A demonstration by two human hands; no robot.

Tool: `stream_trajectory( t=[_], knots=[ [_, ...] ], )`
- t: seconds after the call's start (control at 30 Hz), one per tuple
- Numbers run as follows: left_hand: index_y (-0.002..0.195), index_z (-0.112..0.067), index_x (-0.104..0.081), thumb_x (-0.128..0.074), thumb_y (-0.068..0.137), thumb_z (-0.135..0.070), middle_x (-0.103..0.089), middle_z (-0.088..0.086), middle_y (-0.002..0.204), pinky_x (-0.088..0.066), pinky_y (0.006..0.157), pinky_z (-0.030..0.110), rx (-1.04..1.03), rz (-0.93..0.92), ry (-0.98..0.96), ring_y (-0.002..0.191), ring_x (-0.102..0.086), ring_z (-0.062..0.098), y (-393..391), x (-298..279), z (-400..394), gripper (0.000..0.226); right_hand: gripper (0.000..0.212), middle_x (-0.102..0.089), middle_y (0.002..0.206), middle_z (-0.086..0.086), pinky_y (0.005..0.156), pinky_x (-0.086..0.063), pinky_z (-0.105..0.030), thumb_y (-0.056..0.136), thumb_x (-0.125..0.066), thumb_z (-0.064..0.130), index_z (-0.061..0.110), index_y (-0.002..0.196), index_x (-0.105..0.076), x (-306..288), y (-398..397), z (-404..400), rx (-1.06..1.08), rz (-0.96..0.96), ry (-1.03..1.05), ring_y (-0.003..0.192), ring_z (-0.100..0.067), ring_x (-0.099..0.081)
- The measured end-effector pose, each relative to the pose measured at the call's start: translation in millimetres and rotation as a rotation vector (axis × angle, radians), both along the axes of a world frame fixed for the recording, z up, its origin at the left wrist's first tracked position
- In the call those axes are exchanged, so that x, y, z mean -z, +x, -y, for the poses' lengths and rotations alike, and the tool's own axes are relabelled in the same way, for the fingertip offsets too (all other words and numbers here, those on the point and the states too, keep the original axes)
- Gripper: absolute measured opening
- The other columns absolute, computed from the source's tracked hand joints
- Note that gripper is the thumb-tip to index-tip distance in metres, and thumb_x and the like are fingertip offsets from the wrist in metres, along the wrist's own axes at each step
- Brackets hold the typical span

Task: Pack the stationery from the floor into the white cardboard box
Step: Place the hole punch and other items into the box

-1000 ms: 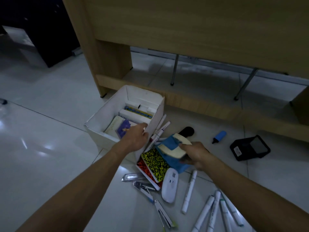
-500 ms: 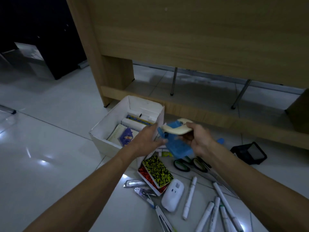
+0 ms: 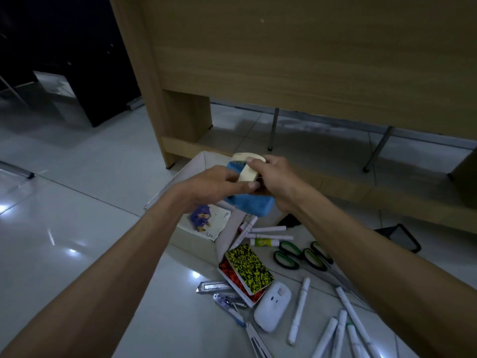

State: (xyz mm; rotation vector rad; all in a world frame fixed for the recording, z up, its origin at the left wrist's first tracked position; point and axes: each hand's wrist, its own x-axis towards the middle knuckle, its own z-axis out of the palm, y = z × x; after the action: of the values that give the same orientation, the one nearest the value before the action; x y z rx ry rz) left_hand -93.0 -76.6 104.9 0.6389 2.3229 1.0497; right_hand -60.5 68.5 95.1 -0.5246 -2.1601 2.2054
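Both hands hold a blue pouch [image 3: 251,204] with a cream flap [image 3: 247,166] in the air above the white cardboard box [image 3: 204,161]. My right hand [image 3: 273,177] grips the cream flap at its top. My left hand [image 3: 219,184] holds the pouch from the left, thumb across its front. The box stands on the floor under my hands, mostly hidden; a white booklet with a purple picture [image 3: 204,220] shows inside. On the floor lie white markers [image 3: 299,308], green-handled scissors [image 3: 299,254], a yellow-black notebook [image 3: 249,268] on a red one, and a white oval case [image 3: 272,306].
A wooden desk [image 3: 284,60] rises just behind the box, with metal legs [image 3: 275,127] under it. A utility knife [image 3: 211,286], nail clippers [image 3: 229,303] and a black device [image 3: 402,236] lie on the glossy white tiles [image 3: 64,202]. A dark cabinet stands at far left.
My right hand lifted the blue pouch off the floor and carried it left over the box. My left hand rose from the box's edge and took hold of the pouch.
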Motion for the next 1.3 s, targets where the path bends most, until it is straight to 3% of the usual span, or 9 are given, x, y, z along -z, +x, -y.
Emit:
stream_trajectory(
  t=[0.2, 0.37, 0.5, 0.67, 0.77, 0.9, 0.97, 1.1, 1.3],
  knots=[
    [0.092, -0.007, -0.068, -0.070, 0.081, -0.035, -0.067, 0.007, 0.086, -0.048, 0.067, 0.031, -0.244, -0.007, 0.089, 0.077, -0.061, 0.020, -11, 1, 20, 0.030, 0.034, -0.070, 0.096, -0.007, 0.064, -0.057, -0.029, 0.097, -0.049, 0.039, 0.014, 0.117, -0.060, -5, -9, 17, -0.143, 0.020, -0.003, 0.079, -0.019, -0.070],
    [0.088, 0.001, -0.067, -0.071, 0.081, -0.028, -0.057, 0.007, 0.074, -0.035, 0.054, 0.024, -0.444, -0.015, 0.069, 0.063, -0.049, 0.016, -26, 19, 40, 0.030, 0.031, -0.063, 0.087, -0.005, 0.062, -0.053, -0.030, 0.096, -0.050, 0.039, 0.012, 0.105, -0.061, 44, -6, 22, 0.163, 0.169, 0.151, 0.070, -0.016, -0.060],
    [0.084, -0.003, -0.068, -0.074, 0.077, -0.030, -0.059, 0.010, 0.074, -0.040, 0.060, 0.029, -0.511, 0.031, 0.085, 0.071, -0.056, 0.022, -33, 53, 57, 0.028, 0.047, -0.059, 0.112, -0.011, 0.068, -0.058, -0.035, 0.092, -0.057, 0.041, 0.008, 0.125, -0.050, 93, 4, 31, -0.005, 0.444, 0.131, 0.087, -0.024, -0.061],
    [0.092, 0.001, -0.068, -0.070, 0.081, -0.025, -0.063, 0.010, 0.078, -0.041, 0.060, 0.028, -0.520, 0.096, 0.124, 0.072, -0.058, 0.019, -47, 86, 59, 0.028, 0.060, -0.054, 0.112, -0.004, 0.089, -0.055, -0.043, 0.088, -0.060, 0.048, 0.010, 0.132, -0.045, 115, 7, 58, -0.183, 0.425, 0.229, 0.102, -0.027, -0.060],
    [0.094, 0.006, -0.066, -0.069, 0.083, -0.022, -0.062, 0.010, 0.077, -0.040, 0.059, 0.026, -0.499, 0.122, 0.089, 0.069, -0.056, 0.017, -61, 104, 58, 0.031, 0.045, -0.059, 0.115, -0.004, 0.077, -0.050, -0.031, 0.090, -0.058, 0.045, 0.014, 0.122, -0.052, 132, 12, 63, -0.252, 0.411, 0.360, 0.099, -0.023, -0.059],
    [0.081, -0.007, -0.068, -0.069, 0.084, -0.020, -0.059, 0.000, 0.068, -0.036, 0.054, 0.020, -0.491, 0.119, 0.003, 0.063, -0.052, 0.010, -77, 127, 62, 0.014, 0.037, -0.058, 0.082, 0.001, 0.057, -0.038, -0.024, 0.091, -0.054, 0.050, 0.013, 0.090, -0.058, 146, 17, 58, -0.292, 0.308, 0.403, 0.073, -0.012, -0.055],
    [0.077, -0.009, -0.067, -0.070, 0.083, -0.019, -0.061, 0.002, 0.070, -0.038, 0.058, 0.022, -0.492, 0.143, -0.014, 0.067, -0.053, 0.012, -85, 136, 65, 0.012, 0.040, -0.064, 0.081, -0.002, 0.056, -0.041, -0.026, 0.090, -0.055, 0.050, 0.011, 0.086, -0.061, 150, 17, 59, -0.297, 0.285, 0.430, 0.071, -0.014, -0.058],
    [0.092, -0.010, -0.069, -0.072, 0.082, -0.029, -0.068, 0.012, 0.097, -0.044, 0.073, 0.030, -0.477, 0.184, -0.067, 0.088, -0.059, 0.021, -100, 143, 71, 0.022, 0.036, -0.070, 0.087, -0.004, 0.071, -0.050, -0.030, 0.090, -0.055, 0.048, 0.014, 0.085, -0.063, 155, 17, 61, -0.279, 0.241, 0.410, 0.080, -0.018, -0.065],
    [0.132, -0.011, -0.053, -0.065, 0.089, -0.027, -0.060, 0.007, 0.125, -0.041, 0.085, 0.026, -0.372, 0.160, -0.068, 0.110, -0.055, 0.021, -103, 140, 68, 0.048, 0.034, -0.069, 0.084, -0.005, 0.074, -0.053, -0.034, 0.092, -0.055, 0.044, 0.012, 0.084, -0.059, 149, 19, 63, -0.265, 0.244, 0.389, 0.080, -0.022, -0.066]
  ],
)
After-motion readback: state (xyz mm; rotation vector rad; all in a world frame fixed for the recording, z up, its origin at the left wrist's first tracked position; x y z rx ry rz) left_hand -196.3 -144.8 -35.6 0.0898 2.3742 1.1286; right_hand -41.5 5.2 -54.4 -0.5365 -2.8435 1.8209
